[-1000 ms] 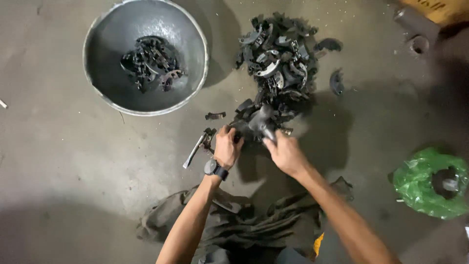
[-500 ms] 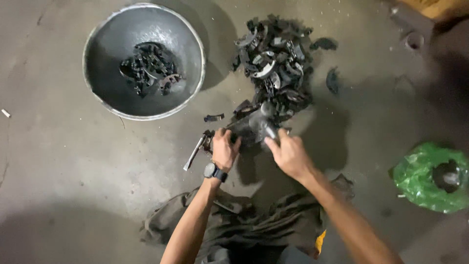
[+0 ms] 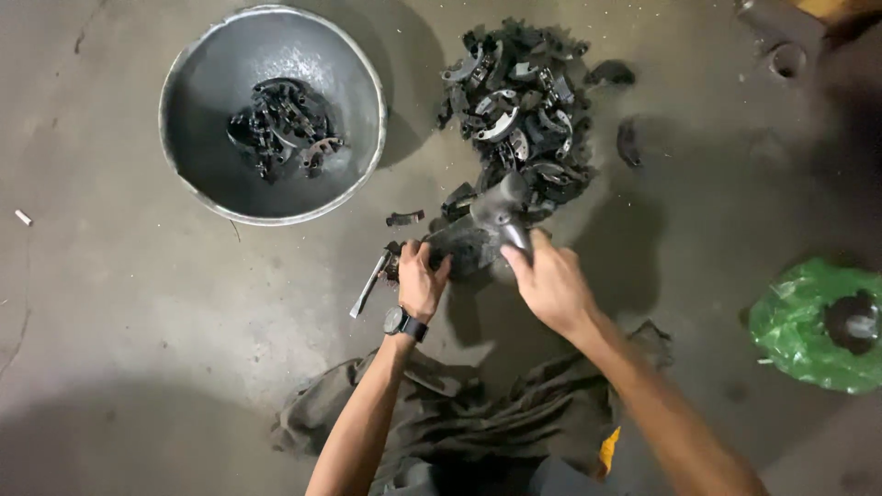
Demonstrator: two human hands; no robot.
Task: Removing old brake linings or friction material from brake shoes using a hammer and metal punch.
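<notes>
My right hand (image 3: 551, 283) grips the handle of a dark hammer (image 3: 503, 207), its head raised over a dark curved metal part (image 3: 464, 250) on the floor. My left hand (image 3: 420, 283), with a black wristwatch, presses down on the left end of that part. A flat metal chisel (image 3: 369, 287) lies just left of that hand. Behind the hammer spreads a pile of dark curved metal parts (image 3: 519, 101). A round grey metal basin (image 3: 197, 101) at the upper left holds several similar pieces (image 3: 285, 129).
A crumpled dark cloth (image 3: 459, 413) lies on the concrete floor near my knees. A green plastic bag (image 3: 799, 321) with a dark round object sits at the right. Loose dark pieces (image 3: 628, 142) lie right of the pile. A small white stub (image 3: 23, 218) is far left.
The hammer head has shifted slightly, still over the part. My left hand keeps pressing the same part. The view has drifted a little.
</notes>
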